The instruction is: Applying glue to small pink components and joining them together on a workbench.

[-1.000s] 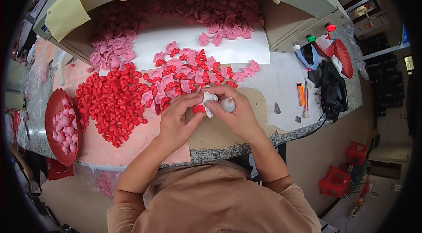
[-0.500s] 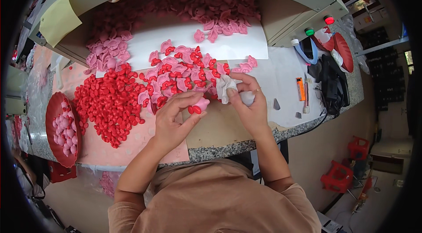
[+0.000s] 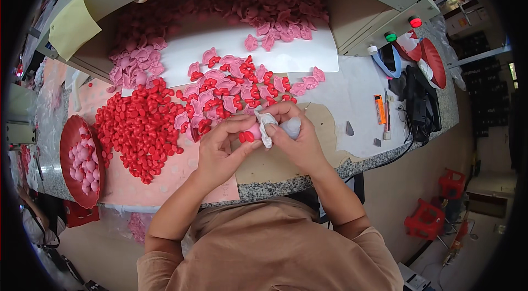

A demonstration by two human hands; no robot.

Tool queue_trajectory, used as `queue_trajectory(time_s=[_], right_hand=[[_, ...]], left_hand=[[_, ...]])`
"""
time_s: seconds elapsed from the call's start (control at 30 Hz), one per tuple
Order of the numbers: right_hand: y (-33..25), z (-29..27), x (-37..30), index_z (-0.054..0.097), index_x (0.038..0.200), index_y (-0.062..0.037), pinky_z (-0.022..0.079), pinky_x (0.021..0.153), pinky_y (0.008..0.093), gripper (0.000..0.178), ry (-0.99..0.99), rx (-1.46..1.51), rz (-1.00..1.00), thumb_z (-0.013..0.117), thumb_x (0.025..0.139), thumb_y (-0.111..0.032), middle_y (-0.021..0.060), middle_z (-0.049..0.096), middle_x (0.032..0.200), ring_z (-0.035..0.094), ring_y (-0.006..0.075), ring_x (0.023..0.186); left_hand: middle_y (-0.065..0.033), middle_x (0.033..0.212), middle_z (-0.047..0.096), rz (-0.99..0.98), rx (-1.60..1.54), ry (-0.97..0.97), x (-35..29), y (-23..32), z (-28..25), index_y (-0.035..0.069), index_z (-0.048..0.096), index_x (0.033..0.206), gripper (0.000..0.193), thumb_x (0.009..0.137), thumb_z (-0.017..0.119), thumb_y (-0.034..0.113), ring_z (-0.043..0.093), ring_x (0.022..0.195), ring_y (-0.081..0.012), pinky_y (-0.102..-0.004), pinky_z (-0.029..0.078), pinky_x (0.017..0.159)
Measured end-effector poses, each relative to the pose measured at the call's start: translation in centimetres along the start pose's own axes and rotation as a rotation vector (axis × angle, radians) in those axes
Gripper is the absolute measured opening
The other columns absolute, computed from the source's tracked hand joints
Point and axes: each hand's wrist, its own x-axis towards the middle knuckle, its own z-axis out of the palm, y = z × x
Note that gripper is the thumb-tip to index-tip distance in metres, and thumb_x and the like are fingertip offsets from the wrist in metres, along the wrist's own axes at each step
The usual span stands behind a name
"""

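Observation:
My left hand pinches a small pink plastic piece with a glossy red part at its lower end. Between thumb and fingers of my right hand are a crumpled white tissue or cloth and a small cloudy grey bottle. The white wad touches the pink piece, or nearly so. Just beyond my hands lie pink pieces joined with red parts. Left of them spreads a heap of loose red parts.
More pink pieces fill the grey cabinet behind. A red bowl with pink balls stands at the left edge. To the right lie an orange-labelled knife-like tool, a black bag and a phone in a blue frame.
My right hand has moved left, bringing the white wad and the bottle up against the pink piece. My left hand stays nearly in place, still pinching the piece.

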Motion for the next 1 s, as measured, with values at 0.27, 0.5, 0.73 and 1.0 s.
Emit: queue_trajectory(time_s=[0.27,0.5,0.73,1.0], right_hand=[[0.6,-0.8,0.0,0.046,0.107,-0.0029,0.042,0.069,0.0223,0.024,-0.047,-0.2,-0.109,0.056,0.086,-0.005,0.0031,0.052,0.093,0.05,0.0074,0.082],[0.3,-0.8,0.0,0.046,0.107,-0.0033,0.042,0.071,0.023,0.025,-0.064,-0.204,-0.068,0.057,0.085,-0.006,0.0028,0.051,0.096,0.049,0.0073,0.084],[0.2,-1.0,0.2,0.047,0.107,-0.0042,0.042,0.074,0.0242,0.025,-0.062,-0.069,0.022,0.057,0.084,-0.004,0.0033,0.049,0.1,0.048,0.0085,0.091],[0.2,-0.4,1.2,0.047,0.106,-0.006,0.041,0.074,0.0234,0.024,-0.076,-0.02,0.071,0.056,0.084,-0.003,0.003,0.049,0.099,0.048,0.0087,0.089]], left_hand=[[-0.0159,0.116,0.054,-0.045,0.009,-0.085,-0.1,-0.2,-0.2,-0.001,0.054,0.108,0.034,0.076,0.066,-0.006,0.052,0.112,-0.0246,-0.0365,0.045,0.095],[-0.0159,0.114,0.056,0.127,0.377,-0.123,-0.1,-0.5,-0.8,0.0,0.056,0.107,0.034,0.075,0.067,-0.005,0.055,0.108,-0.0222,-0.0363,0.045,0.094],[-0.0157,0.115,0.056,0.016,0.158,-0.113,0.1,-0.7,-0.7,0.0,0.056,0.108,0.035,0.075,0.067,-0.005,0.056,0.107,-0.0228,-0.0357,0.047,0.092],[-0.0141,0.114,0.057,-0.031,-0.004,-0.055,0.1,-0.1,-0.8,0.001,0.056,0.109,0.035,0.076,0.067,-0.002,0.056,0.106,-0.0187,-0.0287,0.051,0.083]])
